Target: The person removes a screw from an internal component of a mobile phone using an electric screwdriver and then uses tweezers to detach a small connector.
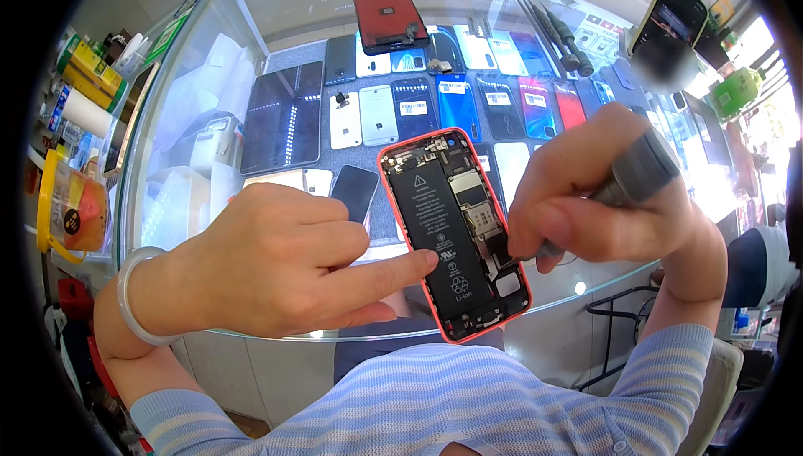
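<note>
An opened phone [466,230] with a red-orange frame lies tilted on the glass counter in front of me. Its black battery [439,243], circuit board [478,215] and other inner parts are exposed. The index finger of my left hand [293,259] is stretched out, its tip pressing on the battery. The other fingers are partly curled, holding nothing. At the phone's right edge, my right hand [590,197] is closed round a thick grey-handled screwdriver [644,170], slanting down toward the board. My fingers hide its tip.
Under the glass [389,134] several phones and a dark tablet [283,117] are laid out in rows. Farther back lie a red-and-black device [390,17] and dark-handled screwdrivers [560,38]. A propped phone [672,14] and green bottle [739,92] stand right; a yellow tub [75,205] stands left.
</note>
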Motion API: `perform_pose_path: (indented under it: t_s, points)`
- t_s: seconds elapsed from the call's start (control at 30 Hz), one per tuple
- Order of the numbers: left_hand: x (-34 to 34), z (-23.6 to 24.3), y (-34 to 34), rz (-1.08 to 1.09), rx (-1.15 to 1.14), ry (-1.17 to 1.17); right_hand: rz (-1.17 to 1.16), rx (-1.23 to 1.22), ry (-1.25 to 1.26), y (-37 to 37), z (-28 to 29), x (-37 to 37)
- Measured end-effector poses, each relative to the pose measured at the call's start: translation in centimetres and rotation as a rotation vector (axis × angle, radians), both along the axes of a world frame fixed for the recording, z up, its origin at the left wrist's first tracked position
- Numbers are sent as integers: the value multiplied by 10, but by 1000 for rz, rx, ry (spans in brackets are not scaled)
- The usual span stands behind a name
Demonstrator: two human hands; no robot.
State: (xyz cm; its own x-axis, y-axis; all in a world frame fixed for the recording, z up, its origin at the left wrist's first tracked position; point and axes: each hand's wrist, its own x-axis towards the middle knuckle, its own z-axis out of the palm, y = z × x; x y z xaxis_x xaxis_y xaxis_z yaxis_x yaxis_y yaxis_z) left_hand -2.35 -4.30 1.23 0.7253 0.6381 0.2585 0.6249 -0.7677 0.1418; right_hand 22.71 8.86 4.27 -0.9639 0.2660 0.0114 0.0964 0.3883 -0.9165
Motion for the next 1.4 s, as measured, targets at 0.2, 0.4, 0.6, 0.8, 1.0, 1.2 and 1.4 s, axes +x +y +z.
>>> perform_pose_path:
  t_s: [0.2, 0.4, 0.6, 0.8, 1.0, 1.2, 1.4]
  points:
    - [1, 1, 0, 1, -9, 5, -31, -92, 46, 1, -2, 1]
    - [0, 0, 2, -8, -8, -2, 80, 327, 222, 2, 0, 0]
    - [-1, -3, -1, -4, -3, -29, 278, 833, 223, -8, -17, 4]
    - [0, -1, -1, 16, -20, -6, 248, 856, 167, -19, -15, 3]
    - [2, 3, 4, 1, -46, 19, 178, 858, 191, -23, -22, 8]
    - [2, 0, 3, 4, -50, -1, 135, 854, 147, -30, -20, 10]
    - [1, 1, 1, 1, -52, -6, 74, 839, 144, -37, -22, 8]
